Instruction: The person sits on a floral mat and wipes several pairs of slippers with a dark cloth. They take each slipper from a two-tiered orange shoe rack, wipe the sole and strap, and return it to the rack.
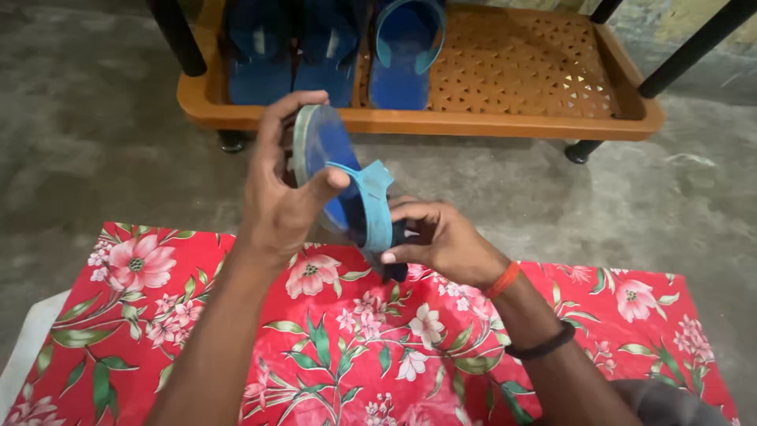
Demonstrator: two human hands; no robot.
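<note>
Head view is showing the left hand (280, 185) gripping a blue sandal (339, 177) above the red floral cloth's (236, 339) far edge, the right hand (438, 241) pinching its strap, fingers hiding the heel. Beyond, an orange rack (505, 79) is carrying more blue sandals (331, 47), cut off at the top.

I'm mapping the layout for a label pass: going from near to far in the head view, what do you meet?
Floral cloth → right hand → left hand holding a blue sandal → bare floor → orange rack with blue sandals on it.
</note>
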